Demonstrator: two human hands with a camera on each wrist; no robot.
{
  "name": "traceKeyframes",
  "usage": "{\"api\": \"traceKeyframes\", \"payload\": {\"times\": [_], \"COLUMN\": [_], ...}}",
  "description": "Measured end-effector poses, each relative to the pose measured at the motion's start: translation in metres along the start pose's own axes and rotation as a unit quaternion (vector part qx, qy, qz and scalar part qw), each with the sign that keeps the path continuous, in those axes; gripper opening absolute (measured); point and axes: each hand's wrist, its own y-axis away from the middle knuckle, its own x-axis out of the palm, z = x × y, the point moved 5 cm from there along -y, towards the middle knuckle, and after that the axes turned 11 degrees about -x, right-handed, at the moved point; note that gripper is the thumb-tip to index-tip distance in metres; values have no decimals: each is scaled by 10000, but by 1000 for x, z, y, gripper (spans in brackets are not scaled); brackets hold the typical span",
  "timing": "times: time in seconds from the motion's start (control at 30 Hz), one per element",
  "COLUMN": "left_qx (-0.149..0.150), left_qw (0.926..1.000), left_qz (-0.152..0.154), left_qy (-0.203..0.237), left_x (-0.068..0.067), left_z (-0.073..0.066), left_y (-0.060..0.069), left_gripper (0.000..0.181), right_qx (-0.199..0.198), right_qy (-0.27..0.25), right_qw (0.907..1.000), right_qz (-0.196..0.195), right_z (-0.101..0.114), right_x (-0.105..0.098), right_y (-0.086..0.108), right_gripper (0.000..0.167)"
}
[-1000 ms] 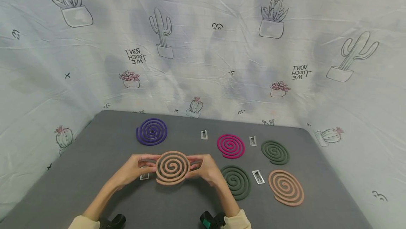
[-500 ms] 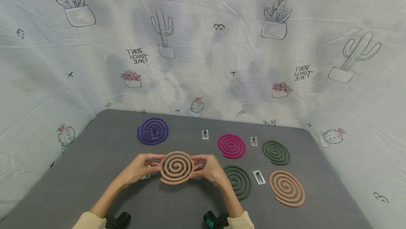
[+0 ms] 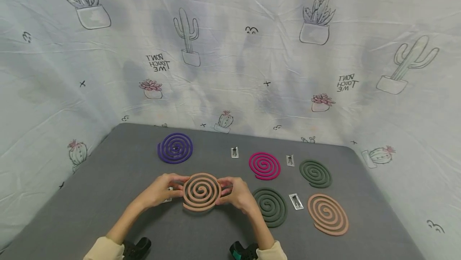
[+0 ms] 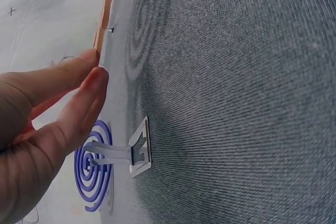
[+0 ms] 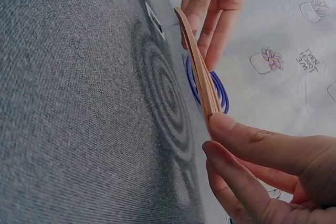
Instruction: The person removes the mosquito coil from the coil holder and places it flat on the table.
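A tan mosquito coil (image 3: 201,190) is held up off the table between my two hands, its flat face toward the head camera. My left hand (image 3: 161,191) pinches its left rim with thumb and fingers. The opposite rim is pinched by my right hand (image 3: 238,194). In both wrist views the coil (image 5: 202,72) appears nearly edge-on, with its spiral shadow on the cloth below. Close by my left hand, a small metal coil stand (image 4: 140,148) has its prong raised; in the head view the hand partly hides it.
On the grey table (image 3: 108,172) lie a purple coil (image 3: 175,148), a pink coil (image 3: 264,166), two green coils (image 3: 315,173) and another tan coil (image 3: 328,215). More metal stands (image 3: 296,201) lie among them. A patterned cloth (image 3: 230,52) encloses the table's back and sides.
Both hands and the held tan coil have shifted slightly to the right. The head view has shifted a little too. Both grips on the coil stay the same.
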Motion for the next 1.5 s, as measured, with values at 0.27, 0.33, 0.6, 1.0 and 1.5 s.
{"api": "traceKeyframes", "payload": {"times": [0.27,0.33,0.6,1.0,1.5], "left_qx": [29,9,50,293,260], "left_qw": [9993,9992,9981,9963,9929], "left_qz": [21,43,11,-7,-105], "left_qy": [-368,-397,-613,-811,-1158], "left_x": [-1,-1,0,2,9], "left_z": [-3,-3,-4,-5,-3], "left_y": [-1,-2,-3,-2,-3], "left_gripper": [53,56,56,53,53], "right_qx": [-49,-111,-340,-509,-627], "right_qy": [237,339,430,613,979], "right_qw": [9996,9992,9981,9957,9873], "right_qz": [140,173,271,470,1078], "right_z": [5,5,2,1,-2], "right_x": [0,-1,-3,-5,1], "right_y": [-4,-4,-2,-3,-6], "right_gripper": [63,62,58,54,57]}}
